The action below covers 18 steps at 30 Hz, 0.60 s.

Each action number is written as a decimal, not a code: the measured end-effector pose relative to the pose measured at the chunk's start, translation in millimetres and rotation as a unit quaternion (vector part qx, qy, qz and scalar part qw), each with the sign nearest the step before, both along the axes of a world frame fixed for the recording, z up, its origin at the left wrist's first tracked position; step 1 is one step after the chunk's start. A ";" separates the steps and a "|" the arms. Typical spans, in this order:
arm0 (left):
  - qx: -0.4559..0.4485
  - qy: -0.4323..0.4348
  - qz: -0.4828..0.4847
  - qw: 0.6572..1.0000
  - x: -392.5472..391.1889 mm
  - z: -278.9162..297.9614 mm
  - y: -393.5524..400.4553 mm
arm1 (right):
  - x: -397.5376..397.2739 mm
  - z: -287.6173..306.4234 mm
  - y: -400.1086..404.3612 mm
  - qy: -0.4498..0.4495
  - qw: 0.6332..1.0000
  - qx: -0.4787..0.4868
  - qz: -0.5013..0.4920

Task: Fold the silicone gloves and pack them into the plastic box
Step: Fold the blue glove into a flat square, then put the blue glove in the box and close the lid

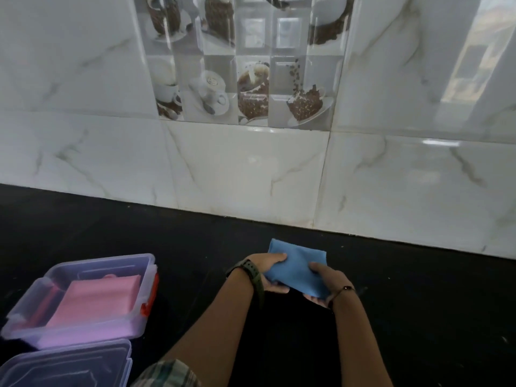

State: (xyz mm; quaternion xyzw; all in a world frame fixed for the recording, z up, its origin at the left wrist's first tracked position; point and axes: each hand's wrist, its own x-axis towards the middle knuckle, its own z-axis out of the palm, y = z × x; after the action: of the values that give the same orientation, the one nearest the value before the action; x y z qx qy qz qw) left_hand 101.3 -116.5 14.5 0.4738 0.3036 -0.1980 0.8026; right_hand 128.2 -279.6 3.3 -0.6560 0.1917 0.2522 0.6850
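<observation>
A folded blue silicone glove (pixel 296 263) lies on the black counter near the wall. My left hand (pixel 268 270) grips its left edge, thumb on top. At the glove's near right corner my right hand (pixel 325 283) holds on, fingers underneath. To the far left stands the clear plastic box (pixel 30 298), open, with a folded pink glove (pixel 95 300) inside. The box has an orange latch (pixel 148 304) on its right side.
The box's clear lid (pixel 64 364) lies flat at the bottom left, in front of the box. A white marble-tiled wall (pixel 251 169) rises behind the black counter (pixel 418 317). A dark watch sits on my left wrist.
</observation>
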 end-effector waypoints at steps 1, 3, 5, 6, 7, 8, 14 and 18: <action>-0.009 -0.029 0.014 0.999 -3.6 6.6 1.2 | -0.5 2.9 1.6 -0.005 1.000 0.027 -0.002; 0.004 -0.087 0.057 0.995 -14.7 22.7 9.7 | -5.5 17.5 9.6 -0.015 0.994 0.104 0.008; 0.020 -0.140 0.097 0.985 -32.0 44.8 26.0 | -13.8 41.7 23.8 -0.040 0.983 0.177 0.032; 0.024 -0.167 0.108 0.980 -43.0 57.4 37.1 | -20.0 56.1 34.6 -0.057 0.976 0.201 0.052; 0.026 -0.194 0.113 0.974 -54.6 71.3 49.8 | -27.0 71.4 48.1 -0.080 0.968 0.225 0.077; 0.028 -0.223 0.116 0.968 -67.7 86.4 63.6 | -34.6 86.1 64.2 -0.103 0.958 0.247 0.105; 0.050 -0.307 0.154 0.938 -170.6 137.6 176.5 | -99.5 135.8 184.6 -0.157 0.939 0.212 0.219; 0.080 -0.212 0.218 0.949 -231.2 106.8 256.8 | -155.0 118.5 266.3 -0.148 0.938 0.150 0.274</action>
State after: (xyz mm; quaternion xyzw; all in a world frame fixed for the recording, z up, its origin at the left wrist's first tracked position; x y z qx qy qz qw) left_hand -129.9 140.3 121.2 0.4898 0.2368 0.1114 0.8316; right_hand -26.8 -13.3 121.8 -0.6025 -0.1390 0.3565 0.7004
